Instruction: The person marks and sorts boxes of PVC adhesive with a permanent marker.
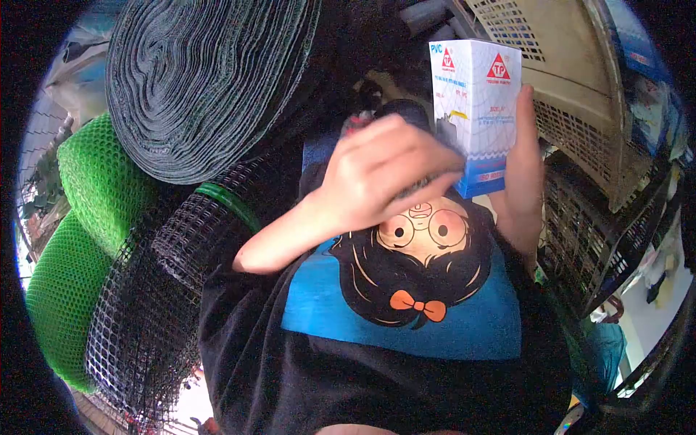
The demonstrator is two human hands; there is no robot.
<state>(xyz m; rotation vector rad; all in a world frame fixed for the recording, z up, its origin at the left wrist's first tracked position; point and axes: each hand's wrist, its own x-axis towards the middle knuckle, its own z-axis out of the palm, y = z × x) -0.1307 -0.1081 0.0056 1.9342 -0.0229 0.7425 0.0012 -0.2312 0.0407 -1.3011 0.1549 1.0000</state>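
Note:
My right hand (523, 174) holds a white and blue cardboard box (493, 116) upright, with the thumb along its right side. The box carries "PVC" lettering and a red triangular logo. In front of the box's lower left side is my left hand (395, 170), its fingers curled and blurred by motion. Something dark shows under those fingers, too smeared to make out. Both hands are in front of the black T-shirt (362, 377) with a cartoon face print.
On the left stand a big roll of dark grey netting (210, 80), green mesh rolls (101, 188) and a black mesh roll (145, 319). To the right are a beige plastic crate (573, 94) and a black crate (580, 225).

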